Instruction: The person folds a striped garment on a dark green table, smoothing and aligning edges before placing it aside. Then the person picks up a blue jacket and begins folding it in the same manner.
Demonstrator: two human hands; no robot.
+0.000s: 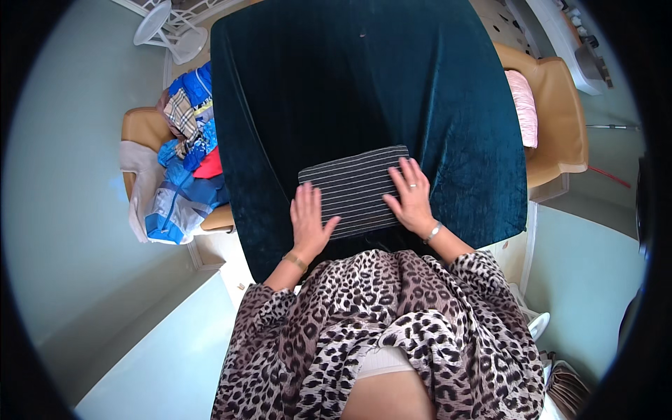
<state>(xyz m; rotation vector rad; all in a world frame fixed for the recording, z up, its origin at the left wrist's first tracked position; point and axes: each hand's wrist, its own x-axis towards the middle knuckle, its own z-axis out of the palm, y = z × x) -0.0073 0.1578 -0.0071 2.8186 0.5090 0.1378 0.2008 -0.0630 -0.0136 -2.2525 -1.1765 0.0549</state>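
Observation:
A dark, white-striped piece of fabric (354, 194), folded into a flat rectangle, lies slightly turned near the front of a table under a dark teal velvet cloth (325, 89). My left hand (310, 218) rests on its left edge, thumb spread from the fingers. At the opposite side, my right hand (412, 197) lies along the right edge with its fingers apart. Both palms face down and neither hand grips the fabric. Whether the bundle is a garment or a plain cloth cannot be told.
A tan chair (139, 123) on the left bears a heap of clothes (184, 168). On the right, another tan chair (562, 115) holds a pink cushion-like item (521, 107). A white round-topped stand (152, 23) is at the far left. Pale walls flank both sides.

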